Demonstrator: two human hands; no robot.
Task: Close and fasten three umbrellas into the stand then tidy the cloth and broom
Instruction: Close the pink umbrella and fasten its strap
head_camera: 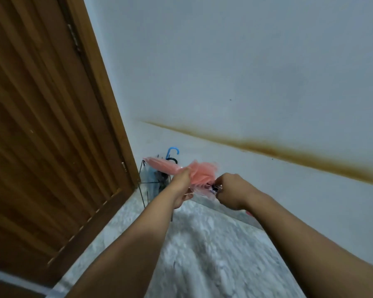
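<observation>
Low in the middle of the frame, left hand [181, 186] curled round the gathered folds of a pink umbrella [194, 175], gripping it about midway along. Right hand [230, 192] just to the right, fingertips pinching a small dark piece at the umbrella's lower right end, perhaps the strap, too blurred to tell. Umbrella held roughly level, tip toward the left, canopy bunched and puffing out between the two hands. Behind it, left of centre, a thin wire stand [145, 186] on the floor in the corner beside the door, holding two more umbrellas; a blue hooked handle [172, 152] sticking up highest, a black hooked handle [172, 160] just below it. Brown wooden door [41, 125] filling the left side of the frame. Pale wall [246, 61] across the upper right, a rusty brown stain [267, 150] streaking down toward the right edge. Mottled grey floor [202, 254] at the bottom between the forearms
</observation>
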